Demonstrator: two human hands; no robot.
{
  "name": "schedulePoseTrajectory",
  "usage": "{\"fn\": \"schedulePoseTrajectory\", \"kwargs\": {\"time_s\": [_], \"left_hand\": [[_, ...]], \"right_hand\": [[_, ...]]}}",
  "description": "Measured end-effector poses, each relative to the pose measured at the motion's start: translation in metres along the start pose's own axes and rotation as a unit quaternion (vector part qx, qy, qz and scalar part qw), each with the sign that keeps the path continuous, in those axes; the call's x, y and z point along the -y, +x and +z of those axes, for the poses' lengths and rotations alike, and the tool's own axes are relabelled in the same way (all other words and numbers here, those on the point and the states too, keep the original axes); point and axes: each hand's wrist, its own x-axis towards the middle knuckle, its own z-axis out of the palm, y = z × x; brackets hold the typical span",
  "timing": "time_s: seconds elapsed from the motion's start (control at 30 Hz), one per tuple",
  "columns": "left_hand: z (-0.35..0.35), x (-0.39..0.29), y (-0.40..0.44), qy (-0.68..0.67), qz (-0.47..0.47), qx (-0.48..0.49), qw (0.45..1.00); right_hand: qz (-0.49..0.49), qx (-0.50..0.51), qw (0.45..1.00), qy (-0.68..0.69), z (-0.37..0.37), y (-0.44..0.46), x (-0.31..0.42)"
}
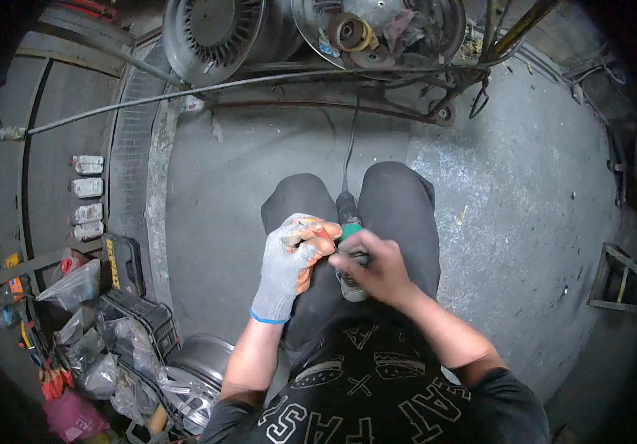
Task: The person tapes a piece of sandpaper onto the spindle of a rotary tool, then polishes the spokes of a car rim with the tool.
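My left hand (292, 248) wears a grey knit glove with orange coating and a blue cuff edge. Its fingers are curled together in front of my lap; whatever they hold, if anything, is too small to make out. My bare right hand (374, 263) is closed in a pinch just beside it, slightly blurred, its fingertips near the gloved ones. Below both hands, a corded power tool (348, 207) with a black rear end and a green section lies between my thighs. Its grey front end (352, 291) shows under my right hand, and the middle is covered.
A metal-framed rack (318, 107) stands ahead, with wheel rims (215, 37) and a roll of tape (355, 33). The tool's cord (351, 140) runs toward it. At left are white containers (88, 187), a crate (152, 322) and plastic bags (100, 374). A small frame (617, 277) lies right.
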Motion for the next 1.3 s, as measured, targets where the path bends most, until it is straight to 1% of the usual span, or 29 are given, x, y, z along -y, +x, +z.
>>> {"fn": "schedulePoseTrajectory", "kwargs": {"time_s": [0.03, 0.13, 0.17, 0.2, 0.23, 0.27, 0.3, 0.33, 0.4, 0.43, 0.57, 0.6, 0.63, 0.67, 0.73, 0.77, 0.8, 0.83, 0.87, 0.9, 0.93, 0.97, 1.0, 1.07, 1.1, 1.17, 1.2, 1.27, 1.3], "left_hand": [[0.002, 0.001, 0.0, -0.017, 0.021, 0.007, 1.0], [0.008, 0.006, 0.002, -0.025, 0.037, 0.004, 0.999], [0.008, 0.006, 0.003, -0.026, 0.037, 0.004, 0.999], [0.008, 0.006, 0.005, -0.047, 0.033, 0.008, 0.998], [0.008, 0.007, 0.007, -0.067, 0.029, 0.011, 0.997], [0.009, 0.007, 0.007, -0.067, 0.028, 0.011, 0.997], [0.01, 0.007, 0.008, -0.101, 0.008, 0.005, 0.995], [0.011, 0.007, 0.009, -0.134, -0.012, -0.001, 0.991], [0.005, 0.014, 0.013, -0.159, -0.03, 0.016, 0.987], [0.001, 0.016, 0.014, -0.183, -0.049, 0.032, 0.981], [0.003, 0.017, 0.027, -0.182, -0.048, 0.087, 0.978], [0.005, 0.019, 0.029, -0.072, 0.002, 0.087, 0.994], [0.008, 0.018, 0.029, 0.04, 0.051, 0.083, 0.994], [0.009, 0.015, 0.028, 0.035, 0.055, 0.086, 0.994], [0.013, 0.0, 0.024, -0.045, -0.044, 0.069, 0.996], [0.013, 0.008, 0.027, -0.048, -0.006, 0.049, 0.998], [0.013, 0.006, 0.027, -0.049, -0.003, 0.049, 0.998], [0.013, 0.003, 0.026, -0.044, 0.007, 0.053, 0.998], [0.013, 0.001, 0.026, -0.038, 0.016, 0.058, 0.997], [0.01, 0.002, 0.026, -0.039, 0.014, 0.061, 0.997], [0.006, 0.003, 0.027, -0.043, -0.03, 0.059, 0.997], [0.005, 0.005, 0.027, -0.047, -0.052, 0.057, 0.996], [0.004, 0.004, 0.027, -0.05, -0.074, 0.055, 0.994], [0.01, -0.005, 0.029, -0.063, -0.071, 0.067, 0.993], [0.01, -0.005, 0.031, -0.067, -0.07, 0.069, 0.993], [0.008, 0.001, 0.039, 0.003, 0.033, 0.109, 0.993], [0.008, 0.003, 0.041, 0.0, 0.03, 0.106, 0.994], [0.005, 0.004, 0.043, -0.074, -0.034, 0.104, 0.991], [0.004, 0.003, 0.044, 0.002, -0.032, 0.09, 0.995]], "right_hand": [[-0.082, -0.045, 0.974, -0.205, 0.0, -0.005, 0.004], [-0.132, -0.1, 0.948, -0.271, 0.009, -0.011, -0.004], [-0.094, -0.099, 0.973, -0.186, 0.008, -0.01, -0.01], [-0.093, -0.1, 0.973, -0.187, 0.002, -0.007, -0.011], [-0.037, -0.012, 0.995, -0.095, -0.008, 0.001, -0.012], [0.019, 0.075, 0.997, -0.001, -0.017, 0.009, -0.012], [0.067, 0.12, 0.988, 0.07, -0.022, 0.016, -0.021], [0.068, 0.119, 0.988, 0.069, -0.027, 0.024, -0.02], [0.143, 0.256, 0.943, 0.156, -0.037, 0.038, -0.018], [0.133, 0.284, 0.937, 0.156, -0.039, 0.042, -0.026], [0.102, 0.294, 0.926, 0.214, -0.043, 0.044, -0.033], [0.083, 0.296, 0.929, 0.206, -0.044, 0.043, -0.033], [0.117, 0.282, 0.929, 0.208, -0.042, 0.039, -0.034], [0.091, 0.284, 0.931, 0.209, -0.043, 0.038, -0.035], [0.15, 0.223, 0.937, 0.222, -0.039, 0.032, -0.024], [0.15, 0.225, 0.938, 0.219, -0.036, 0.027, -0.013], [0.065, 0.162, 0.984, 0.02, -0.032, 0.02, 0.0], [-0.023, 0.089, 0.98, -0.179, -0.026, 0.014, 0.007], [-0.024, 0.087, 0.98, -0.179, -0.018, 0.007, 0.005], [-0.065, 0.011, 0.964, -0.257, -0.008, -0.001, 0.001], [-0.104, -0.064, 0.935, -0.334, 0.0, -0.006, -0.002], [-0.067, -0.068, 0.946, -0.31, 0.004, -0.007, -0.004], [-0.065, -0.066, 0.946, -0.311, 0.0, -0.005, -0.004], [-0.045, 0.034, 0.981, -0.185, -0.016, 0.007, -0.002], [-0.043, 0.036, 0.981, -0.184, -0.022, 0.012, -0.003], [-0.052, 0.132, 0.988, -0.065, -0.032, 0.025, -0.008], [-0.048, 0.134, 0.988, -0.064, -0.035, 0.029, -0.01], [-0.006, 0.181, 0.982, -0.051, -0.038, 0.034, -0.013], [0.027, 0.196, 0.979, -0.056, -0.039, 0.036, -0.012]]}}
